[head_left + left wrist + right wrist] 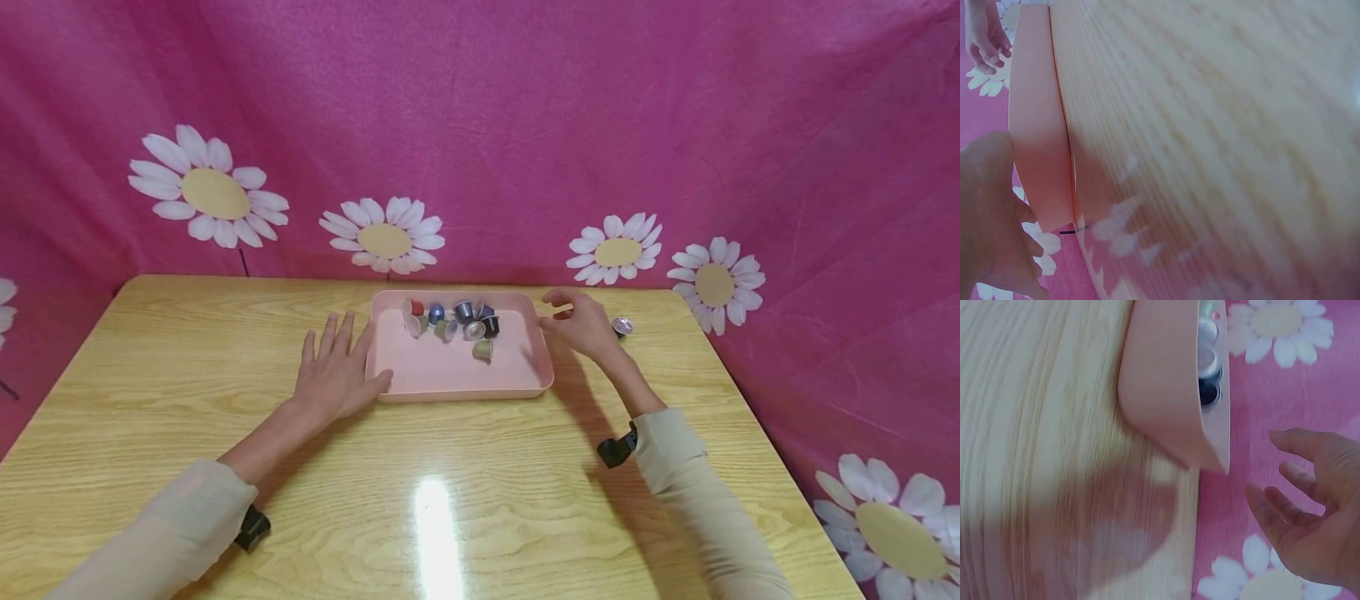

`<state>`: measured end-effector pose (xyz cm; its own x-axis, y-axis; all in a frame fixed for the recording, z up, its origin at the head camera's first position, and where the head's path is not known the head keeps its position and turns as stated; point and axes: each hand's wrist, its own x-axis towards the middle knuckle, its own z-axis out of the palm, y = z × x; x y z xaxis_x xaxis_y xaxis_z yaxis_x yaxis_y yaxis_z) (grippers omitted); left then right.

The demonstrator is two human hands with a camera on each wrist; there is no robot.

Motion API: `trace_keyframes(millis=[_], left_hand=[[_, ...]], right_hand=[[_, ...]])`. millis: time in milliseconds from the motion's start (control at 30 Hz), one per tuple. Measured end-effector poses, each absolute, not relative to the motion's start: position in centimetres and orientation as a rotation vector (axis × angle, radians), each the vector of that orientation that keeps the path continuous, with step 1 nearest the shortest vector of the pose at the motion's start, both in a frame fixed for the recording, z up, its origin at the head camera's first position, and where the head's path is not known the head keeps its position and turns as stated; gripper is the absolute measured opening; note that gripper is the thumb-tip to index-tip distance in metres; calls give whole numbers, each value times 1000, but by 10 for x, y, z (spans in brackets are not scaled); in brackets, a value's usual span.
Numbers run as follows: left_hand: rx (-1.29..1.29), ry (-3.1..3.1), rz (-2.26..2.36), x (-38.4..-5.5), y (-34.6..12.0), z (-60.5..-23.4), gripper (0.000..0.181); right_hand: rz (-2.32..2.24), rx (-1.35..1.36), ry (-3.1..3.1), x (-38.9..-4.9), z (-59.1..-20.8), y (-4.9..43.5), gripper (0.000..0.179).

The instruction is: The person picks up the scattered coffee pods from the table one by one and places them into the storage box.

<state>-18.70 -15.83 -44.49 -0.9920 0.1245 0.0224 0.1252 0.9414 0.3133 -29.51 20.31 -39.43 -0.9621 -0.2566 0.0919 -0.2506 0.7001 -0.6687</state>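
A shallow pink tray (457,383) lies on the table with several coffee capsules in its upper half, among them a red one (417,307), a blue one (437,313) and a green-gold one (483,351). My left hand (333,379) is at the tray's left side with fingers spread, the thumb reaching over the rim. Off the tray's right end, my right hand (585,327) hovers with loosely bent fingers, and nothing shows between them in the right wrist view. A lone capsule with a pale purple lid (622,326) lies on the table just right of that hand.
The wooden table (435,467) reaches back to a pink cloth (495,125) with daisy prints, which also hangs along the right side. A black wrist camera (617,450) sits at the right cuff, another (252,528) at the left.
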Motion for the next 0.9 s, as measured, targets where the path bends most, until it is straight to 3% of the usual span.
trace_keyframes(millis=[900], left_hand=[[-214, -3085, -488, -187, -159, -446, 88]], right_hand=[[-765, -280, 3031, -316, -398, 295, 46]])
